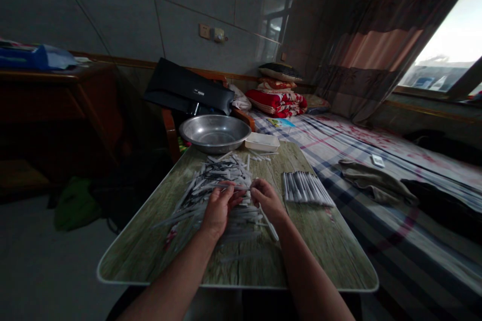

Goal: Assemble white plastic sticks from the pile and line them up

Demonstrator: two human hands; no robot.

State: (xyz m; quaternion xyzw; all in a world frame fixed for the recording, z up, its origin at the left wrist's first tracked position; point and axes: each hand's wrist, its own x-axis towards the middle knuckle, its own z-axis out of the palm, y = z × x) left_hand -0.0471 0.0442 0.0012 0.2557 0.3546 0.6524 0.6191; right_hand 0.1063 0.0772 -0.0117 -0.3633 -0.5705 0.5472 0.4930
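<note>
1. The left hand (220, 208) and right hand (266, 199): both grips closed, seemingly pinching one white stick (241, 188) held crosswise between them.
2. The loose pile (211, 180) lies under and beyond them, nearer the left hand.
3. A tidy bundle (307, 188) rests on the tabletop (331, 251), just right of the right hand.

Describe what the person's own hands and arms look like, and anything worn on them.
The left hand and right hand are bare: no gloves. No ring, watch or bracelet shows, though the picture is dim. The left forearm and right forearm are uncovered down to the frame's bottom edge; no sleeve is in view.
</note>
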